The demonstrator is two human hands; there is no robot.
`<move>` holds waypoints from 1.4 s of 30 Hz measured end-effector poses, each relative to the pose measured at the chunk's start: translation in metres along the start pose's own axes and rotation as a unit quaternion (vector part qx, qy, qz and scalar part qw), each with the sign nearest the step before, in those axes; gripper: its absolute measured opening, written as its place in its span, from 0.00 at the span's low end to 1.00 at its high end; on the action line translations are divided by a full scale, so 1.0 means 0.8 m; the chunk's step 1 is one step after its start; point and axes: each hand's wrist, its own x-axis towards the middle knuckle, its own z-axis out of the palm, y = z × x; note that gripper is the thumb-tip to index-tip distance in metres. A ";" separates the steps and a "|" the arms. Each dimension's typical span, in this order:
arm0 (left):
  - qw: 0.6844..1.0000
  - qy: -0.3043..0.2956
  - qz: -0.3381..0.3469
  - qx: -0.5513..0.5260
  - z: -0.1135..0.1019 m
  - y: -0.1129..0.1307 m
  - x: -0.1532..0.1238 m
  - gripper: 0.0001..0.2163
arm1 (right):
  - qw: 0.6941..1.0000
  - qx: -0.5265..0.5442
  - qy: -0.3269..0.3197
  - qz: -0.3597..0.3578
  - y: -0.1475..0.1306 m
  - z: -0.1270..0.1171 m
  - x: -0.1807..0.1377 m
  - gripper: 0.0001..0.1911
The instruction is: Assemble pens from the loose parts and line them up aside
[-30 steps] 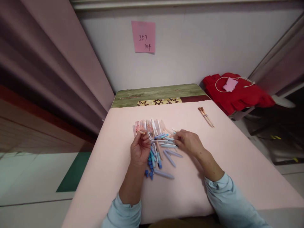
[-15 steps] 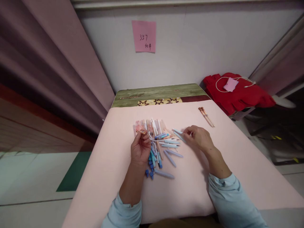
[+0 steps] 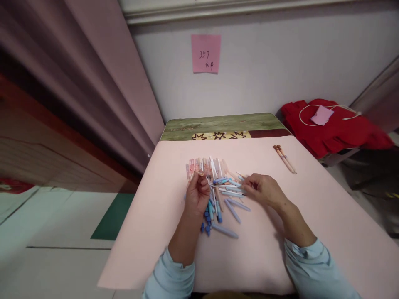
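My left hand [image 3: 198, 194] is closed around a slim pen barrel [image 3: 202, 174], its round open end raised above the pile. To the right, my right hand [image 3: 263, 189] pinches at the edge of the pile. A thin white pen refill [image 3: 241, 175] shows at its fingertips, partly hidden by them. Between the hands lie several refills with dark tips [image 3: 232, 193] and light blue barrels. Behind my left hand stands a row of pink patterned pen barrels [image 3: 191, 164]. Small dark blue caps [image 3: 208, 228] lie near my left wrist, beside lilac pen barrels [image 3: 225, 231].
Two pens with brown tops [image 3: 285, 159] lie at the table's right. A pale pink cover [image 3: 249, 257] spreads over the green-patterned table [image 3: 215, 122]. Red cloth [image 3: 311, 135] with a white cable sits beyond the right edge. A pink note [image 3: 205, 54] hangs on the wall.
The camera view has swung left, so the scene sits further right. My right hand has come closer to the pile of refills. My left hand keeps the barrel in its grip.
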 end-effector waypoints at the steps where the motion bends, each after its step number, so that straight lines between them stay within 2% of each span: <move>1: 1.000 0.003 -0.001 -0.002 0.000 0.000 0.000 0.10 | 1.000 0.003 -0.001 0.000 0.000 0.000 0.000 0.10; 8: 0.998 -0.001 -0.018 -0.055 -0.005 0.005 0.002 0.10 | 1.000 0.021 -0.008 -0.015 0.000 0.011 0.001 0.09; 13: 0.997 -0.015 -0.021 -0.066 -0.007 0.011 0.002 0.09 | 0.999 0.041 0.020 -0.019 0.004 0.014 0.004 0.10; 16: 0.997 -0.014 -0.008 -0.071 -0.007 0.014 0.003 0.10 | 0.994 0.071 0.080 0.020 0.015 0.010 0.006 0.13; 19: 0.997 -0.008 0.001 -0.081 -0.004 0.014 0.005 0.11 | 0.979 0.091 0.151 0.103 0.031 0.002 0.005 0.15; 22: 0.998 -0.007 0.007 -0.066 -0.002 0.014 0.005 0.11 | 0.966 0.097 0.175 0.164 0.044 -0.006 0.002 0.15; 29: 0.997 -0.062 0.022 -0.037 -0.001 0.015 0.002 0.08 | 0.966 0.068 0.149 0.198 0.052 -0.018 -0.003 0.13; 42: 0.997 -0.057 0.018 -0.040 0.002 0.012 0.000 0.10 | 0.977 -0.033 0.042 0.206 0.028 -0.014 0.001 0.07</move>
